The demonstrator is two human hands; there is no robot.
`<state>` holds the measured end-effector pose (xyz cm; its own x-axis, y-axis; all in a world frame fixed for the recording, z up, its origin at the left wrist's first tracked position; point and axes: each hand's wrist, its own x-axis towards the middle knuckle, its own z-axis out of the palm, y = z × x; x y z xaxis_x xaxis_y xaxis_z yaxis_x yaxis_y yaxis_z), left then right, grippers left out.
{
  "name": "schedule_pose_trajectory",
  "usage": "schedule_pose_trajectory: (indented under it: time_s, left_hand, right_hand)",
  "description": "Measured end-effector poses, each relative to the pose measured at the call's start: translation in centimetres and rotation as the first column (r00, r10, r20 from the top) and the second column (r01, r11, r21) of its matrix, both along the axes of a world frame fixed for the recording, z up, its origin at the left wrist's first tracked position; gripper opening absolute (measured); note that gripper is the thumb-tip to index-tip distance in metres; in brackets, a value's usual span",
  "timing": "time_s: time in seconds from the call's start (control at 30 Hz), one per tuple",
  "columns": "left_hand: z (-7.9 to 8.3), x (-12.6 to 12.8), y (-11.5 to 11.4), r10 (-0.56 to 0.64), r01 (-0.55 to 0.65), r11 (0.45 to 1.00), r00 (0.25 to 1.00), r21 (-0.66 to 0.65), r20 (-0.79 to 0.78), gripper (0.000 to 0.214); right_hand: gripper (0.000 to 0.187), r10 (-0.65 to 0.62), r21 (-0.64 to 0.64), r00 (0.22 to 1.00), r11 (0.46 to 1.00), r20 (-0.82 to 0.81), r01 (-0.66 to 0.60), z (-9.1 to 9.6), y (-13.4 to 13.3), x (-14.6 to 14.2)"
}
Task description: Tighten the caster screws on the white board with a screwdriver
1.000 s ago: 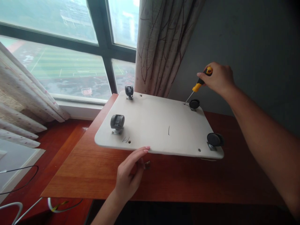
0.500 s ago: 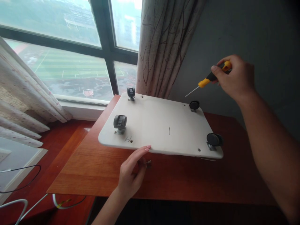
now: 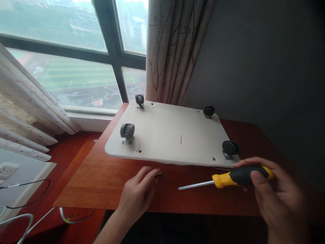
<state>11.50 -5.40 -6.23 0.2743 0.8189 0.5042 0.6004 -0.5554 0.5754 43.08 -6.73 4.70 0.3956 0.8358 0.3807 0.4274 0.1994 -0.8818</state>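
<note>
A white board (image 3: 162, 132) lies on the wooden table, with a black caster wheel (image 3: 127, 131) and others standing up at its corners. Small holes show near the casters. Just in front of the board's near edge, my left hand (image 3: 138, 189) pinches its thumb and index finger at a small metal piece (image 3: 158, 175), which looks like a screw; the fingers partly cover it. My right hand (image 3: 275, 189) grips a yellow and black screwdriver (image 3: 243, 175) by its handle. The shaft points left, above the table and toward my left hand.
The table (image 3: 83, 183) reaches to the window (image 3: 81, 74) and the dark wall. Curtains (image 3: 175, 51) hang beside the glass. At lower left, cables (image 3: 27, 217) run near a wall socket (image 3: 8, 171).
My right hand has brought the screwdriver down from above the board's far right to the near side. My left hand's fingers have left the board's edge and closed at the small metal piece.
</note>
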Motion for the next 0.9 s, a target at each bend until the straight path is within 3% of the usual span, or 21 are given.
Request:
schedule_pose_trajectory:
  time_s: [0.13,0.3,0.73,0.9]
  left_hand:
    - [-0.1,-0.4,-0.3,0.047,-0.069,0.995,0.967,-0.077,-0.251,0.017]
    - [-0.2,-0.7,-0.3,0.045,-0.092,0.989,0.934,-0.119,-0.353,0.019]
    - [-1.1,-1.0,-0.2,0.068,-0.124,0.985,0.923,-0.123,-0.380,0.022]
    - [-1.1,-1.0,-0.2,0.047,-0.084,0.991,0.947,-0.103,-0.317,0.020]
  right_hand:
    - [0.026,0.037,-0.130,0.995,0.990,-0.088,-0.048,-3.1,-1.5,0.2]
    - [0.026,0.056,-0.153,0.990,0.985,-0.126,-0.075,-5.0,-1.9,-0.1]
    - [0.026,0.092,-0.194,0.989,0.974,-0.117,-0.114,-4.8,-1.7,-1.4]
    - [0.027,0.070,-0.208,0.989,0.973,-0.133,-0.097,-4.6,-1.7,-1.7]
